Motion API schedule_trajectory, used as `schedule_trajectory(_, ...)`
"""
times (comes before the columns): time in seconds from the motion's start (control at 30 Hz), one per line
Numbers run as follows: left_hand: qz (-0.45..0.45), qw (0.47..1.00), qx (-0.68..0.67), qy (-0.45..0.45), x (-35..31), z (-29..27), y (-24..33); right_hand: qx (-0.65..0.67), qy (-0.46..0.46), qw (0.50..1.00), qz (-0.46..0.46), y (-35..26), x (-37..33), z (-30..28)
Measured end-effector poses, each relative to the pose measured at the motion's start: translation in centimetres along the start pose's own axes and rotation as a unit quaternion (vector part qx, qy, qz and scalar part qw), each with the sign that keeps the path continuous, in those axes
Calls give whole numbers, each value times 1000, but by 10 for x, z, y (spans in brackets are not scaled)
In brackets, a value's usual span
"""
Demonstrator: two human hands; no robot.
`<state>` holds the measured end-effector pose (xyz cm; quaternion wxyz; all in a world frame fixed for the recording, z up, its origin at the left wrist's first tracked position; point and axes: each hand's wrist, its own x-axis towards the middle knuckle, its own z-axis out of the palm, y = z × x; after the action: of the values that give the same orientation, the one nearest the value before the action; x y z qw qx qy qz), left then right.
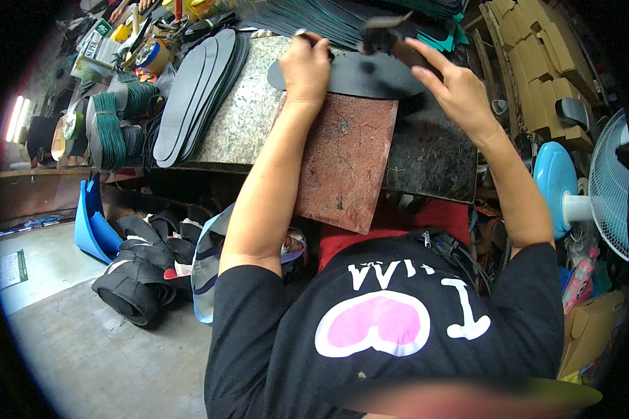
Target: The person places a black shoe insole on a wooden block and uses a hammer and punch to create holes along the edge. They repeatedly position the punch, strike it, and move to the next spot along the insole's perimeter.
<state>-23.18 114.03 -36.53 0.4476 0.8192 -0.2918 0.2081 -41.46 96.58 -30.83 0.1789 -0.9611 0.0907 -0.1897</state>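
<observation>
A dark grey sole-shaped sheet (pixel 342 77) lies crosswise on the bench, over the far end of a worn red-brown board (pixel 346 160). My left hand (pixel 306 73) is closed at the sheet's left part, around a short punch-like tool (pixel 302 33) whose round, shiny top shows above the fist. My right hand (pixel 458 91) grips the dark handle of a hammer (pixel 384 36). Its head is raised over the sheet's right part and smeared by motion. The tool's lower end is hidden by my left hand.
Several stacked grey soles (pixel 196 98) lie on a speckled slab (pixel 258 70) at left. Green-edged sheets (pixel 314 24) are piled at the back. Bundled soles (pixel 107 129) stand far left, a blue-and-white fan (pixel 555 188) at right, cartons (pixel 548 52) behind it.
</observation>
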Motion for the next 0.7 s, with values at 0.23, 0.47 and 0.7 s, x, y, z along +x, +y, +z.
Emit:
schedule_trajectory(0.23,-218,875,-432,16,1,-1,-10,6,-11,1000,7,26,-18,13)
schedule_trajectory(0.47,-175,915,-358,-61,0,4,-9,12,1,1000,-7,7,-10,-7)
schedule_trajectory(0.7,-90,975,-194,-63,0,1,-1,239,114,963,-56,-38,-3,-67)
